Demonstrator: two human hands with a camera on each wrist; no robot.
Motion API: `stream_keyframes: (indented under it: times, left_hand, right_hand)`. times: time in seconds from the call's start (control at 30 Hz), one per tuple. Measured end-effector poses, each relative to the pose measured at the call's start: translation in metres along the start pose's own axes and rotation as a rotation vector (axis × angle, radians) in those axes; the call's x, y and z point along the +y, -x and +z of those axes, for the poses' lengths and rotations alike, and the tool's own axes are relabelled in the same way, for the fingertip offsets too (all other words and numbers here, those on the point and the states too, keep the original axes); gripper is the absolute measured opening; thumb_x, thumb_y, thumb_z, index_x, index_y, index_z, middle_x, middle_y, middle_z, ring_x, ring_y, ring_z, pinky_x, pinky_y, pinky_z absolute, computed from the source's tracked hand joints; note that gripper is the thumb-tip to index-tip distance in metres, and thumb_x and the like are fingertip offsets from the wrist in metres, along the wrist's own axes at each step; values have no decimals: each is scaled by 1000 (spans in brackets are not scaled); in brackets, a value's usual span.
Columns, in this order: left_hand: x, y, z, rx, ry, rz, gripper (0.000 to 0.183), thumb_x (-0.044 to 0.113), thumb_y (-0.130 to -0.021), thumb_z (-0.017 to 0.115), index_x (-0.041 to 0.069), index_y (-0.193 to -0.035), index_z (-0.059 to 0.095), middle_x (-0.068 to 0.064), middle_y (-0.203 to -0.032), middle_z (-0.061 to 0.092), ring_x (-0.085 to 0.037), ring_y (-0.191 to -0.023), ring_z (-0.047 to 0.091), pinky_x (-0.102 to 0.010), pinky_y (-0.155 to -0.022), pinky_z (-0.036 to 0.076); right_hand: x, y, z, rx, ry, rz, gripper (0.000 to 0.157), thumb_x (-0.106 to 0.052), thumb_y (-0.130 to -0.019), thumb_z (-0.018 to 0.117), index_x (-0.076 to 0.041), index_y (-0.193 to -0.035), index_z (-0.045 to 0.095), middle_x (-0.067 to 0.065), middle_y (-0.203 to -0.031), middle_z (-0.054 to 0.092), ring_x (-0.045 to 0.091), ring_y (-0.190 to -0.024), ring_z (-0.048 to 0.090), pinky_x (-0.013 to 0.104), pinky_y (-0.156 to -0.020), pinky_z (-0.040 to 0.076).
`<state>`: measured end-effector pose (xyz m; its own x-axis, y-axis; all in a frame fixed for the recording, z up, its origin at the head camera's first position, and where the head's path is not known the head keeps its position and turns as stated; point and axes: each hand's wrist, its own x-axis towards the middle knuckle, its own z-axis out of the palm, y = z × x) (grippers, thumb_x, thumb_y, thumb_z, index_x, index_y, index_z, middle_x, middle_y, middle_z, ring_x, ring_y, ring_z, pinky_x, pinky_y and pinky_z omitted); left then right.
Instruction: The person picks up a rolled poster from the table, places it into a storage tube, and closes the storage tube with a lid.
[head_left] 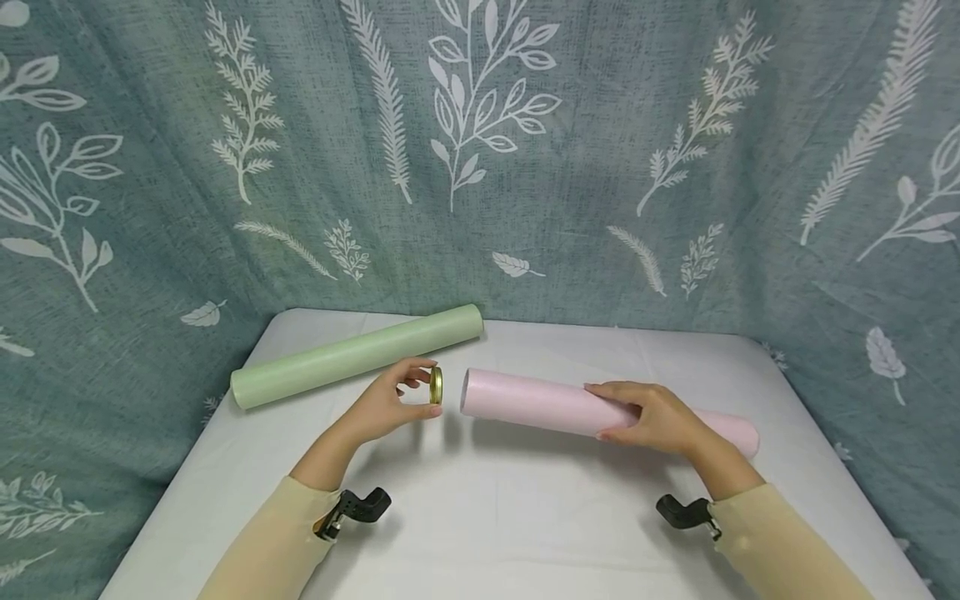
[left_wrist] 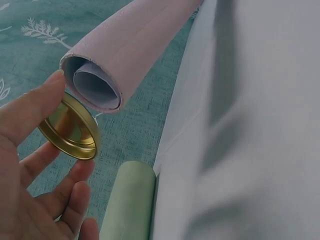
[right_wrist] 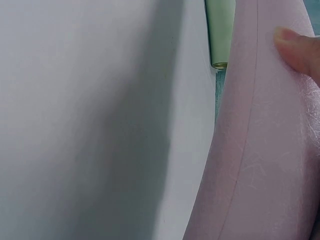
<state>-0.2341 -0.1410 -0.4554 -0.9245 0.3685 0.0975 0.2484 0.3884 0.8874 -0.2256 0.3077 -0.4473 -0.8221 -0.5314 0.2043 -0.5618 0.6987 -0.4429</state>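
Observation:
A gold metal lid (head_left: 436, 386) is pinched at its rim between the thumb and fingers of my left hand (head_left: 382, 404). Its hollow side shows in the left wrist view, where the lid (left_wrist: 71, 127) is just apart from the open end of a pink cardboard tube (head_left: 536, 402). Inside that end, a rolled white sheet (left_wrist: 95, 86) is visible. My right hand (head_left: 656, 418) grips the pink tube around its middle and holds it above the table, slightly tilted. In the right wrist view, the thumb (right_wrist: 297, 50) presses on the tube's side; the other fingers are hidden.
A green tube (head_left: 352, 354) lies slantwise at the back left of the white-covered table (head_left: 510, 517). Behind the table hangs a blue-green curtain (head_left: 570, 250) with white leaf prints. Each sleeve has a black wrist mount (head_left: 363, 506) at the cuff.

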Motion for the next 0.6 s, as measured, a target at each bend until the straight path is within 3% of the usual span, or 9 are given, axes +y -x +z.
stream_keyframes:
  times: [0.2,0.6]
  left_hand:
    - [5,-6,6,-24,-8,21,65,27,-82,85,23,-140,55,-5,-127,62,-34,-117,52,-58,-96,41]
    - [5,-13,16,-69,-17,21,68,34,-82,85,21,-141,54,-2,-126,63,-37,-120,52,-57,-97,41]
  right_hand:
    - [-2,0,2,9,4,-17,69,-48,-75,87,-30,-137,64,-6,-133,64,23,-123,60,47,-94,52]
    - [-5,0,2,8,-10,-17,69,-48,-75,87,-30,-137,64,-7,-133,64,21,-122,60,45,-93,53]
